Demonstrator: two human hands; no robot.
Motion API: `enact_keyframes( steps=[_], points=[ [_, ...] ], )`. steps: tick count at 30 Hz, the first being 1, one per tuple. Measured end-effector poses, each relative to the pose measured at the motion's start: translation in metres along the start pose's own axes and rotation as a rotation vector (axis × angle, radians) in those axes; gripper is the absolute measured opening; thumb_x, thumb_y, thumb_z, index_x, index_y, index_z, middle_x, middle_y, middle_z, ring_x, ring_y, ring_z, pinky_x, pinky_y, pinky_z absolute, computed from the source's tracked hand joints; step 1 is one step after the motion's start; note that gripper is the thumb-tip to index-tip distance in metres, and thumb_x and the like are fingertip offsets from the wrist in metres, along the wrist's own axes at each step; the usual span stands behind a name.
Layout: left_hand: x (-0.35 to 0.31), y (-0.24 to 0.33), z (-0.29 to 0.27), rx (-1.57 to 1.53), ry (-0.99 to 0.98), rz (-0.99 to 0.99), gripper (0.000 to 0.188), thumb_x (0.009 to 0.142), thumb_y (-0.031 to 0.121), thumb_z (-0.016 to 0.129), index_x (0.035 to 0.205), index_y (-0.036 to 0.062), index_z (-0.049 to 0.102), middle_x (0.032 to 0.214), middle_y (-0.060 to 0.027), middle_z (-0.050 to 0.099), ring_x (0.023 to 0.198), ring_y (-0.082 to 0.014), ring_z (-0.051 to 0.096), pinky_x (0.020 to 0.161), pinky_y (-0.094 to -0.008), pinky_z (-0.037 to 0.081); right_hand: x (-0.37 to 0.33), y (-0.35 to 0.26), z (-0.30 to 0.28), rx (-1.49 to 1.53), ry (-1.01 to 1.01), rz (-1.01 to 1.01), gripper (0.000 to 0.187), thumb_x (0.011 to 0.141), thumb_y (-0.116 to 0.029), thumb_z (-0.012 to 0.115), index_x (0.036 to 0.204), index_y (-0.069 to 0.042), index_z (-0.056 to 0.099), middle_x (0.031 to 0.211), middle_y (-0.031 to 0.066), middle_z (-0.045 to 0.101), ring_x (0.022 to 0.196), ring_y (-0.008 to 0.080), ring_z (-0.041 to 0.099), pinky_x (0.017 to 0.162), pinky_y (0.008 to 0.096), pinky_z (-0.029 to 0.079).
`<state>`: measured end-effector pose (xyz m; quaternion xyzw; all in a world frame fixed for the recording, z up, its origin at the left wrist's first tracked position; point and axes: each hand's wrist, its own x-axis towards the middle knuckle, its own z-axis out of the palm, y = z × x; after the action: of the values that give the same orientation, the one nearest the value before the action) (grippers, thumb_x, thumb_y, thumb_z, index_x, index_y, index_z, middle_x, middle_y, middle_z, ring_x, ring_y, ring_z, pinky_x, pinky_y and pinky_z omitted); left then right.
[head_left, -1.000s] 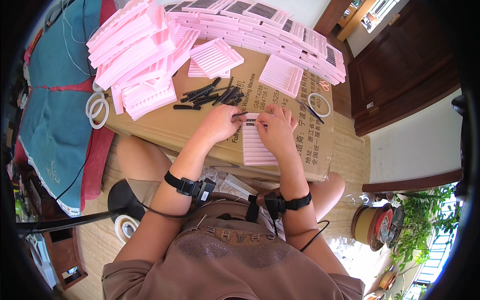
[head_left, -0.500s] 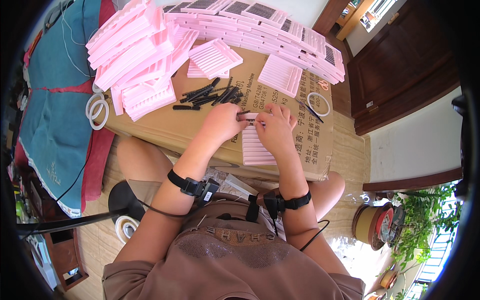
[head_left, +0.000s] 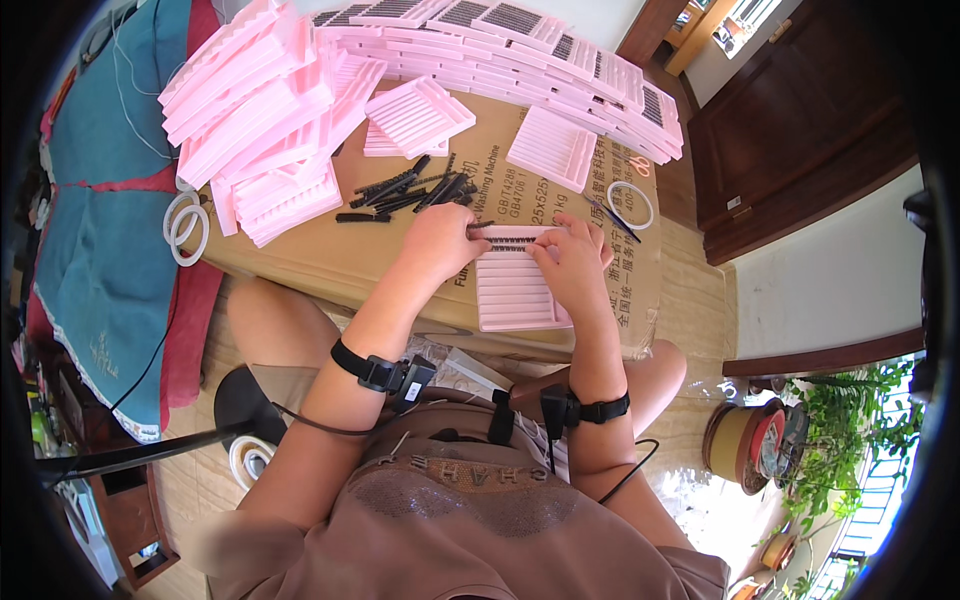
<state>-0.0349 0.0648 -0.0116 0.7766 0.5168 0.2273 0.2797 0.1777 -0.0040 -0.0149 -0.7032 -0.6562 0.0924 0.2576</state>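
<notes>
Cardboard is serving as my surface (head_left: 330,255) here, a big flat box lying across the knees, with wooden floor showing past its right edge. Nearest me, both hands are working over a pink tray (head_left: 515,290) that is lying flat on the box. My left hand (head_left: 440,240) is pinching a thin black strip (head_left: 480,225) between thumb and fingertips at the tray's top edge, the other fingers curled loosely. My right hand (head_left: 570,265) is resting on the tray's upper right corner, fingers bent and pressing down, though I cannot tell whether it is gripping anything. A row of dark pieces (head_left: 510,245) is already sitting in the top groove. To seat the strip well, I judge it should be kept level with the groove, with the right hand keeping the tray from sliding. Just beyond, loose black strips (head_left: 405,190) are lying in a small heap. Further out, empty pink trays (head_left: 260,120) are piling up on the left, and filled ones (head_left: 560,70) are stacking along the far edge. A tape ring (head_left: 630,205) is lying to the right, more rings (head_left: 185,225) to the left by a blue cloth (head_left: 90,230).
</notes>
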Motion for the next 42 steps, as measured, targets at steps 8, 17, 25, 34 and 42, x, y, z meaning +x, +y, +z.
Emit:
enact_keyframes(
  steps=[8,17,25,34,42],
  points=[
    [-0.002,0.001,-0.002,0.010,0.000,0.016,0.023,0.075,0.023,0.084,0.083,0.0019,0.078,0.081,-0.0188,0.073,0.078,-0.0354,0.072,0.073,-0.0437,0.057,0.004,-0.005,0.004,-0.049,0.021,0.060,0.014,0.083,-0.027,0.080,0.086,-0.013,0.079,0.137,0.0061,0.062,0.136,0.0316,0.043,0.113,0.0532,0.021],
    [-0.001,0.000,0.000,0.021,0.003,0.017,0.023,0.075,0.023,0.083,0.083,0.0020,0.078,0.081,-0.0193,0.073,0.078,-0.0356,0.072,0.072,-0.0436,0.056,0.007,-0.011,0.009,-0.173,0.046,0.049,0.017,0.081,-0.029,0.079,0.081,-0.012,0.079,0.136,0.0059,0.062,0.135,0.0310,0.044,0.113,0.0543,0.023],
    [-0.004,-0.001,-0.001,-0.050,-0.005,-0.007,0.023,0.077,0.021,0.083,0.085,-0.0002,0.077,0.082,-0.0189,0.074,0.076,-0.0354,0.071,0.071,-0.0427,0.055,0.000,-0.003,-0.006,-0.068,0.083,0.101,0.007,0.085,-0.012,0.069,0.085,-0.012,0.075,0.137,0.0087,0.060,0.136,0.0343,0.044,0.113,0.0564,0.025],
    [-0.006,-0.004,0.000,-0.084,-0.009,-0.022,0.023,0.078,0.019,0.082,0.088,-0.0011,0.077,0.084,-0.0188,0.075,0.076,-0.0330,0.073,0.072,-0.0411,0.056,-0.003,-0.018,0.008,-0.179,0.051,-0.041,0.024,0.082,-0.001,0.060,0.092,-0.016,0.075,0.144,0.0125,0.055,0.138,0.0388,0.042,0.114,0.0578,0.025],
    [-0.009,-0.012,-0.001,-0.211,0.014,0.024,0.021,0.086,0.014,0.075,0.098,-0.0024,0.075,0.088,-0.0152,0.075,0.077,-0.0261,0.071,0.070,-0.0376,0.055,-0.008,-0.046,0.023,-0.102,0.011,-0.181,0.033,0.081,0.004,0.058,0.092,-0.021,0.077,0.148,0.0083,0.054,0.142,0.0372,0.041,0.116,0.0592,0.026]
  ],
)
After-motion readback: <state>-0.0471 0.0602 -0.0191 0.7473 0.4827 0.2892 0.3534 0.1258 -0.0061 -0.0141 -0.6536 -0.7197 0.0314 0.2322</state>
